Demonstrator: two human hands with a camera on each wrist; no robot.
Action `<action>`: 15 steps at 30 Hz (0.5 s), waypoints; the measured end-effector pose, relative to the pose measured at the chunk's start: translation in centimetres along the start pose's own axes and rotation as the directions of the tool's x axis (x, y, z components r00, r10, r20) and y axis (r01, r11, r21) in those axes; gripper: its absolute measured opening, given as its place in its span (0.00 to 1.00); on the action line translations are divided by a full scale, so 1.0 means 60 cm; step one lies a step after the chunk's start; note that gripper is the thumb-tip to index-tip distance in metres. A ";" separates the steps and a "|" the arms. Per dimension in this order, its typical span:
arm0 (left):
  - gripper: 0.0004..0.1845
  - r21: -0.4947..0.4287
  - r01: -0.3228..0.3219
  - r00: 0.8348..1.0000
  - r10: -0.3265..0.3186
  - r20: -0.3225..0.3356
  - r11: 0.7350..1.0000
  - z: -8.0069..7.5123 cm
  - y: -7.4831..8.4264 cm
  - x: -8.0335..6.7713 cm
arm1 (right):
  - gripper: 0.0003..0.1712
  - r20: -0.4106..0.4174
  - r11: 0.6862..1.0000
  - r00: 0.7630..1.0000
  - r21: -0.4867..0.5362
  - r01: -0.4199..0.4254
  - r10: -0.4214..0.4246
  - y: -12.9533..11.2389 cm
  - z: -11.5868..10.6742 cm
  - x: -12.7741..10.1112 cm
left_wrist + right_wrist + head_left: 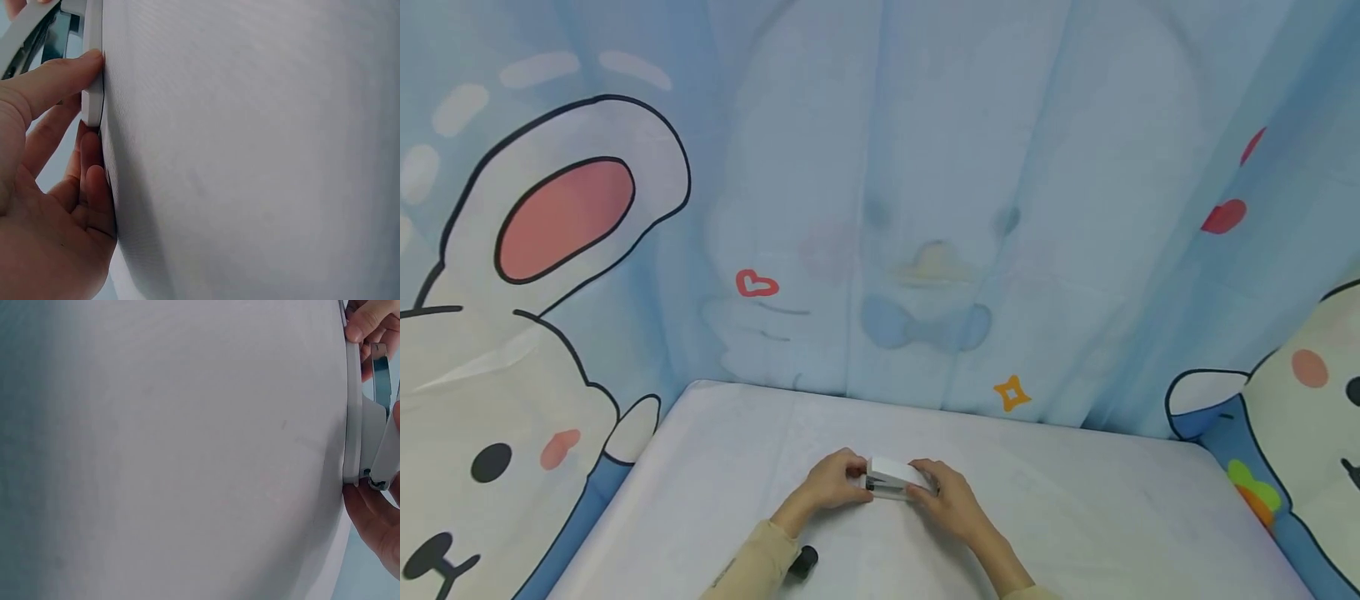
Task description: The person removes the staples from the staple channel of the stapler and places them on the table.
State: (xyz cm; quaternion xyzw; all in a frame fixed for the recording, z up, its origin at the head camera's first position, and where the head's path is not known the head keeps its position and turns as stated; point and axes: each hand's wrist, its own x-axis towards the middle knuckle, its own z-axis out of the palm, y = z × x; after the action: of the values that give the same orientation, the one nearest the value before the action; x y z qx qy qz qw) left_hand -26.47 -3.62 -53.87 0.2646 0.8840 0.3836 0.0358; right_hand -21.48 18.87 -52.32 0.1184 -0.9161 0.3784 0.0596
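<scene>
A white stapler [889,472] sits on the white-covered table between both hands, its top arm raised off the base. My left hand [832,481] pinches the front end of the base; in the left wrist view the thumb [75,70] presses along the base's edge [92,107], with the other fingers behind. At the hinge end, my right hand [951,498] grips the stapler with thumb and fingers. The right wrist view shows the base [353,425] lying against the cloth and a metal strip [380,378] between base and top arm. Whether staples are inside cannot be seen.
A small black object [805,561] lies beside the left sleeve [758,560], partly hidden by it. The white cloth [1075,508] covers the table. Behind and at the sides hangs a blue curtain [805,167] printed with cartoon animals.
</scene>
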 end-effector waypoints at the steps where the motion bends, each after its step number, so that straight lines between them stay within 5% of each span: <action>1: 0.17 -0.002 0.002 1.000 -0.002 -0.001 1.000 -0.001 0.000 0.000 | 0.20 -0.006 1.000 1.000 0.022 0.005 -0.005 0.001 -0.001 0.000; 7: 0.17 -0.028 0.007 1.000 -0.006 0.012 1.000 -0.004 0.005 -0.002 | 0.21 -0.015 0.985 1.000 0.175 -0.012 0.015 0.013 -0.007 0.000; 15: 0.16 -0.036 0.018 1.000 -0.017 0.020 0.999 -0.005 0.009 -0.004 | 0.24 -0.015 0.913 0.982 0.372 -0.169 0.187 0.018 -0.009 -0.008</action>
State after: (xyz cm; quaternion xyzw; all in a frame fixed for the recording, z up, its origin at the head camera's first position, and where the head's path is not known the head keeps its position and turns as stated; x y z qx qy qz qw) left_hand -26.09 -3.66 -53.34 0.2601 0.8788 0.3965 0.0527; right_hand -21.26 20.08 -52.75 0.0341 -0.8338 0.5505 0.0244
